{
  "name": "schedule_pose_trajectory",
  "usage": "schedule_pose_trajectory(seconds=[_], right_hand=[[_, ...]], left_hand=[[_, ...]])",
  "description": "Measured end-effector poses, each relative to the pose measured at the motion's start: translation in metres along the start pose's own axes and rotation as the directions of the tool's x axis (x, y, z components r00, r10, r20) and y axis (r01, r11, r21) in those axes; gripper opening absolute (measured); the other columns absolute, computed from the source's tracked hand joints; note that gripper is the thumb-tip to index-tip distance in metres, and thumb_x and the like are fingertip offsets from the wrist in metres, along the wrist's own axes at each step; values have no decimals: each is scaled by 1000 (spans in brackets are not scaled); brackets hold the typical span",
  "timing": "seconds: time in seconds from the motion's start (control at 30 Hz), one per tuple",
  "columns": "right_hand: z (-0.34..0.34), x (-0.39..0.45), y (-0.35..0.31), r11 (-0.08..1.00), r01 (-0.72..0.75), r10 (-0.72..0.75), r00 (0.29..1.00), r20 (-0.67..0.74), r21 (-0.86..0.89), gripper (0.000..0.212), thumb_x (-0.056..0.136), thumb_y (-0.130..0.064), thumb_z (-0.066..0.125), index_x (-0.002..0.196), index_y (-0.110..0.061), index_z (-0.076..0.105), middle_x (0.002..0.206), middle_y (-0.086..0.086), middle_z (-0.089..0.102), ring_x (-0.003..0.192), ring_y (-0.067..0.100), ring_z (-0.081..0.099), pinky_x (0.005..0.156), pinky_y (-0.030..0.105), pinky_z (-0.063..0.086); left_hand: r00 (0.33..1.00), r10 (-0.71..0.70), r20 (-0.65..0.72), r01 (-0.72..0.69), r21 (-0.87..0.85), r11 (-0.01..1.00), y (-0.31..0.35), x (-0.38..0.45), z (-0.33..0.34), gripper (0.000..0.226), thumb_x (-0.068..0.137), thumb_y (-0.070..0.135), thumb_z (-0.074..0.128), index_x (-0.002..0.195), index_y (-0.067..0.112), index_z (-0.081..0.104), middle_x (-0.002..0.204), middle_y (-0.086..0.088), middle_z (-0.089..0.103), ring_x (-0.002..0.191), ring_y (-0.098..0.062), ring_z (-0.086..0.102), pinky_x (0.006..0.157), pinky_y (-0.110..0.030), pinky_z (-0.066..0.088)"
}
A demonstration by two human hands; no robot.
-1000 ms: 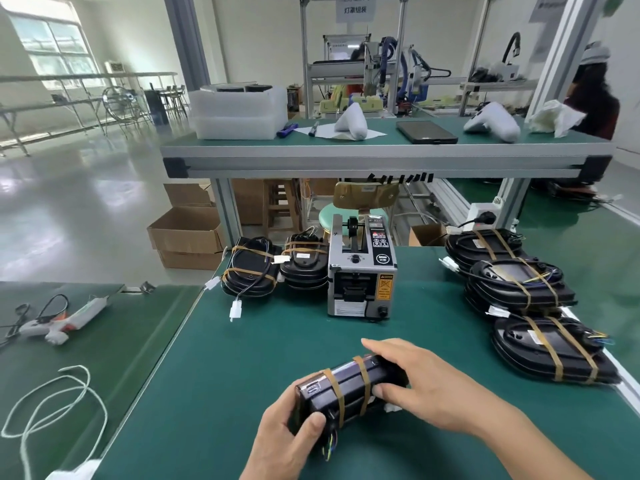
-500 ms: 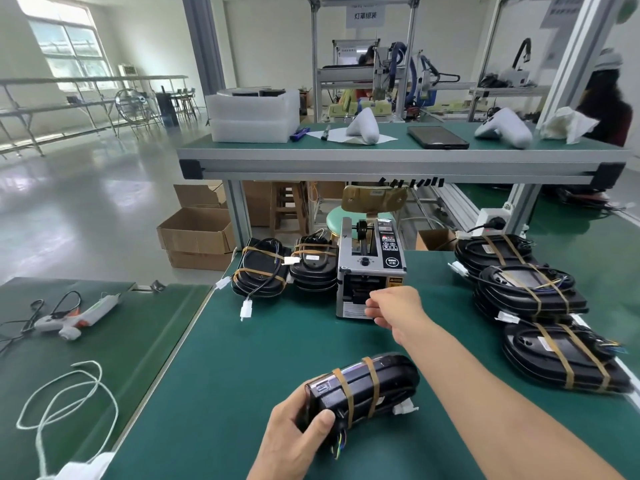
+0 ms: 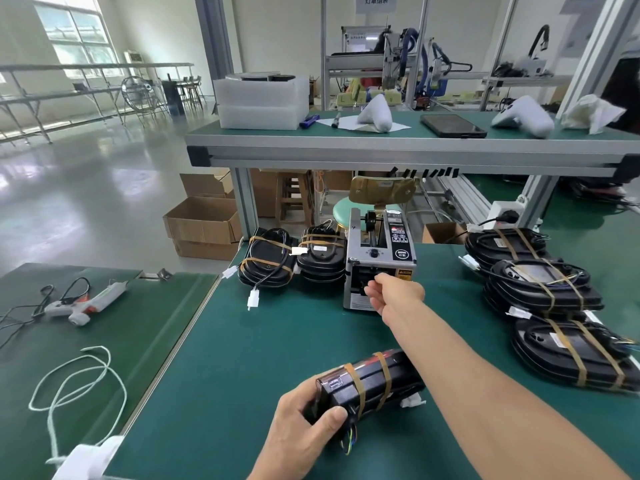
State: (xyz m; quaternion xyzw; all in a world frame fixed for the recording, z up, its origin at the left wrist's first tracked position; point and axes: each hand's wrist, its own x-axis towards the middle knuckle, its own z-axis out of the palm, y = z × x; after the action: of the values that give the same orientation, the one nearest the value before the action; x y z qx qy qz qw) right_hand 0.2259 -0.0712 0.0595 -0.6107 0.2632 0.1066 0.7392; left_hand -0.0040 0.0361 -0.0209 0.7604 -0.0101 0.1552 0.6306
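My left hand (image 3: 304,431) grips the near end of a black lamp bundle (image 3: 372,379) bound with two tan tape bands, lying on the green bench mat (image 3: 277,341); coloured wires stick out below my thumb. My right hand (image 3: 394,294) is stretched forward to the outlet of the grey tape dispenser (image 3: 384,251), fingers curled and thumb and forefinger pinching at the slot. The tape strip itself is mostly hidden by my fingers.
Taped black bundles are stacked left of the dispenser (image 3: 266,265) and along the right edge (image 3: 540,285). A glue gun (image 3: 86,301) and a white cord (image 3: 79,379) lie on the left bench. A raised shelf (image 3: 381,154) crosses behind.
My right hand left the bundle and reached forward to the dispenser's outlet, closing its fingers there. My left hand kept hold of the bundle, which stayed in place.
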Motion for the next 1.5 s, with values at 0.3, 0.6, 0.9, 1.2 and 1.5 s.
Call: schedule_pose_trajectory(seconds=[0.3,0.6,0.9,1.2,1.5], right_hand=[[9,6,1,998,-36,40,996,-80,50,13,89,-5,74,85,-3,62,57,7,71,44,12,69,40,21,48],[-11,-24,-1,981,100,-84,992,98,-165,4,88,-7,71,89,-3,73,69,6,76,53,11,69,53,24,52],[-102,-137,56,586,715,-469,684,559,-383,10,86,-31,78,80,-38,76,126,-37,60,138,-19,31,111,18,27],[-99,-149,84,514,724,-480,687,546,-460,18,89,-29,75,71,-30,73,151,-30,42,149,-17,-2,120,21,-18],[-99,-149,90,546,707,-483,704,521,-450,18,88,-28,75,70,-29,73,156,-27,40,149,-18,-5,121,25,-17]], left_hand=[[999,-36,-10,36,-10,999,-3,0,-1,58,87,69,74,136,38,68,129,6,76,127,-16,69,105,-22,51],[1000,-17,-25,16,-18,1000,-7,-2,0,52,86,62,79,132,41,71,127,5,77,124,-17,71,103,-25,53],[998,9,-57,-8,3,1000,-3,-2,2,47,83,71,76,123,48,73,115,7,80,105,-10,75,90,-19,55],[1000,-3,-30,2,-25,1000,-8,-4,2,50,86,60,80,128,34,75,120,-2,78,112,-23,74,97,-32,57],[999,5,-33,-4,21,1000,-15,-3,1,50,89,56,80,130,27,75,123,0,77,117,-25,72,100,-42,56]])
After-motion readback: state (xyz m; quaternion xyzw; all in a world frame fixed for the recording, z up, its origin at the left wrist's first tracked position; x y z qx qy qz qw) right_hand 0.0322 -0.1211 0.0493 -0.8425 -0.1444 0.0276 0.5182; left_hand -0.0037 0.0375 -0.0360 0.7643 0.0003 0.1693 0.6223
